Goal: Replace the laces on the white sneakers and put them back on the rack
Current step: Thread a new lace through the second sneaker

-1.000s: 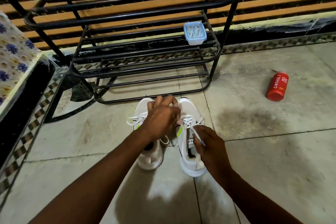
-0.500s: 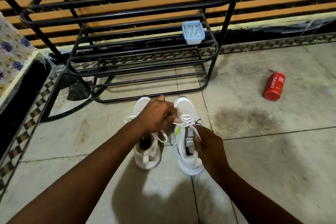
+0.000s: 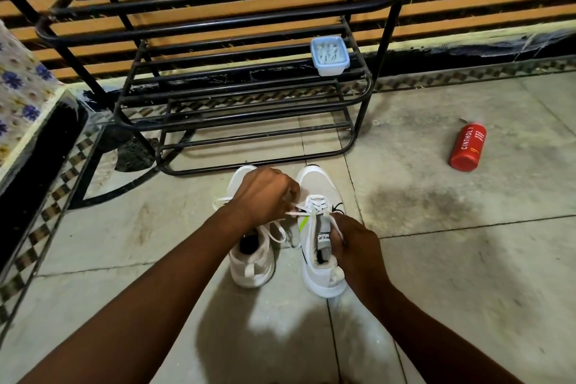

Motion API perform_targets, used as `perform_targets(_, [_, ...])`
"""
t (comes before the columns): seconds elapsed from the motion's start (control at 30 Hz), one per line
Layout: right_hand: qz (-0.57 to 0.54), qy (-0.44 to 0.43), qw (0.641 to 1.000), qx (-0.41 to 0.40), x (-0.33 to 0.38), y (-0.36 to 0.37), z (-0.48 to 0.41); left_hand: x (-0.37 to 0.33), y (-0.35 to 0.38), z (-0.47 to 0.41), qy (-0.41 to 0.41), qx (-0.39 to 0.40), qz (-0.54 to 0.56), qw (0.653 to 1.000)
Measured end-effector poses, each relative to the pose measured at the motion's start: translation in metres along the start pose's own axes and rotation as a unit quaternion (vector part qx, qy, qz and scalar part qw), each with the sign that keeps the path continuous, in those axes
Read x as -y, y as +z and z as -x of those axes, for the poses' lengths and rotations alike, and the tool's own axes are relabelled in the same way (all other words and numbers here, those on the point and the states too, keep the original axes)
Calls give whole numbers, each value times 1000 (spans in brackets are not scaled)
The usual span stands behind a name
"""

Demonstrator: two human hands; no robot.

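Two white sneakers stand on the floor, near side of the rack; our left hand and right hand each pinch the right shoe's lace (held taut for threading, we judge).

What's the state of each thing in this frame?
Left hand: pinches the lace, fingers curled.
Right hand: grips the lace's other end beside the tongue.
Lace: partly threaded through the right sneaker, untied.
Right sneaker: upright on the floor, off the rack.
Left sneaker: upright on the floor, loosely laced.
Rack: no shoes on the shelves in view.
Box: sits on a rack shelf.
Bottle: lies on its side on the floor.
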State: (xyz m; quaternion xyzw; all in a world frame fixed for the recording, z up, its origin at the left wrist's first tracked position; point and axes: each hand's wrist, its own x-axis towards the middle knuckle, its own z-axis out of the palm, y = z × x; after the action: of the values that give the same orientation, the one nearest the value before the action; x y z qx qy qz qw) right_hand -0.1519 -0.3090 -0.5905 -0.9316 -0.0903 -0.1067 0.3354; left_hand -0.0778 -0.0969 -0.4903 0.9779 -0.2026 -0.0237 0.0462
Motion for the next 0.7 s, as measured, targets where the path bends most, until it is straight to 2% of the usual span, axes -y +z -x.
perform_targets(0.23, [-19, 4, 1000, -15, 4, -2, -2, -13, 26, 4, 14, 42, 4, 999])
perform_targets(0.37, [6, 0, 1000, 7, 2, -3, -5, -19, 31, 3, 4, 0, 3, 1000])
perform_targets(0.47, [16, -15, 1000, 21, -1, -6, -10, -19, 23, 2, -50, 4, 94, 994])
perform_targets(0.57, [10, -34, 999, 16, 0, -12, -14, -19, 8, 0, -58, -5, 192, 980])
perform_targets(0.7, [-77, -32, 996, -21, 11, -23, -23, -22, -18, 0, -56, -45, 308, 949])
